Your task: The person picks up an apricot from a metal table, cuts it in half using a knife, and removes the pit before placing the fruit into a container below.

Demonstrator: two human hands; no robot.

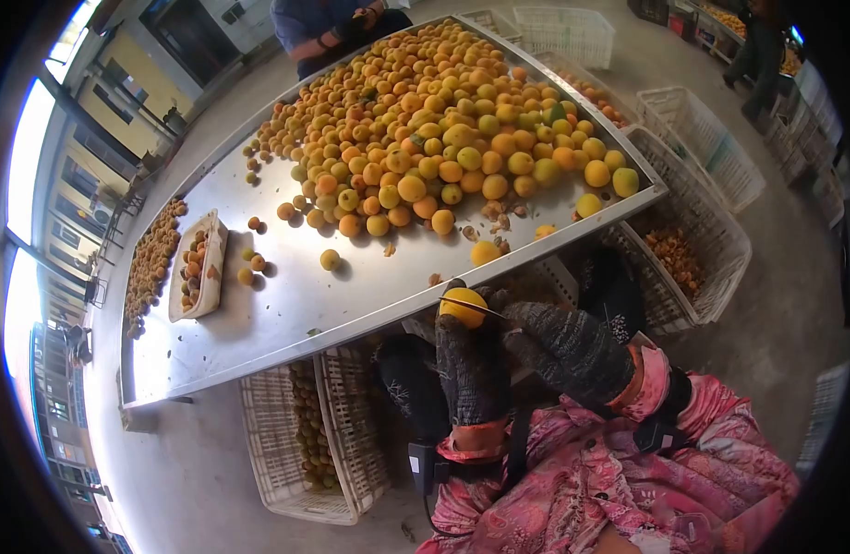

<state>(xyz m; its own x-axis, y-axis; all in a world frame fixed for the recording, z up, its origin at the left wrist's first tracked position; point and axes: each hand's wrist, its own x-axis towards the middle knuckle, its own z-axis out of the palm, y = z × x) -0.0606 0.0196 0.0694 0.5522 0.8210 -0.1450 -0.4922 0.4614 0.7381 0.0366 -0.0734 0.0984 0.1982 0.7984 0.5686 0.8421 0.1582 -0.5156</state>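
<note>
A yellow-orange apricot [463, 308] sits in the fingers of my left hand [472, 365], just past the near edge of the metal table [286, 319]. My right hand [572, 346], in a dark knit glove like the left, is closed around a thin knife [485, 311], whose blade lies across the fruit. Part of the knife is hidden by the glove. Beyond my hands, a large heap of apricots [415, 138] covers the far and right part of the table.
A white tray [215, 270] of small fruit stands at the table's left, beside a pile of pits [152, 263]. Crates [351, 434] stand below the table, with another crate [720, 268] at the right. Across the table is a person [319, 28]; another person [757, 55] is at the far right.
</note>
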